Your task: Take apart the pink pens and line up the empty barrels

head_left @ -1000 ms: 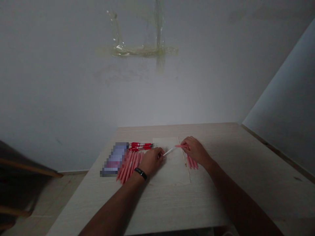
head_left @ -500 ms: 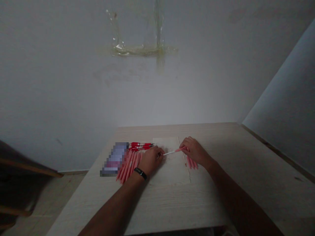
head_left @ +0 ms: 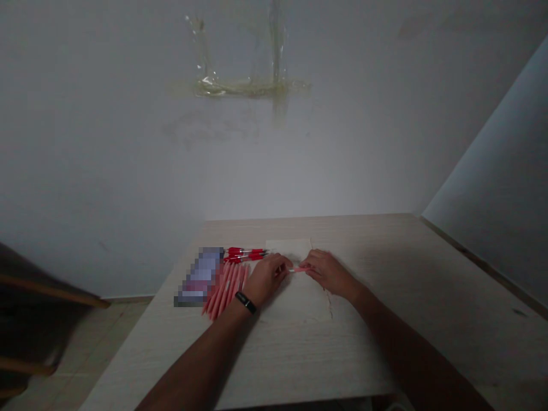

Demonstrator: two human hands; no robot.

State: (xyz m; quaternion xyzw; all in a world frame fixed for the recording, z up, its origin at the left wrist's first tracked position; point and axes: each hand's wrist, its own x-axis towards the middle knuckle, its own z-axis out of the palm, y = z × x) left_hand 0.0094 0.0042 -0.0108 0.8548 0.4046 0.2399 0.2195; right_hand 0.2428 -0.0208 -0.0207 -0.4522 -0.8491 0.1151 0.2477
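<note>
My left hand (head_left: 270,274), with a black band at the wrist, is closed on the white end of a slim pink-and-white pen (head_left: 299,269). From the other side, my right hand (head_left: 327,271) pinches the pink part of that pen. Only a short stretch shows between the two sets of fingertips. Beneath them lies a pale sheet (head_left: 291,308) on the table. A row of pink pens (head_left: 222,294) rests beside my left wrist. Just beyond are several red pens (head_left: 244,256) with clear sections. My right hand hides the pink pieces under it.
A phone-like device (head_left: 199,277), blurred out, lies left of the pink pens. The light wooden table (head_left: 363,354) meets a grey wall (head_left: 342,160) bearing strips of clear tape (head_left: 240,88). Dark wooden furniture (head_left: 43,291) stands on the floor at left.
My right hand has moved left and slightly down towards my left hand. The visible stretch of the pen between them has become shorter. My left hand has barely shifted.
</note>
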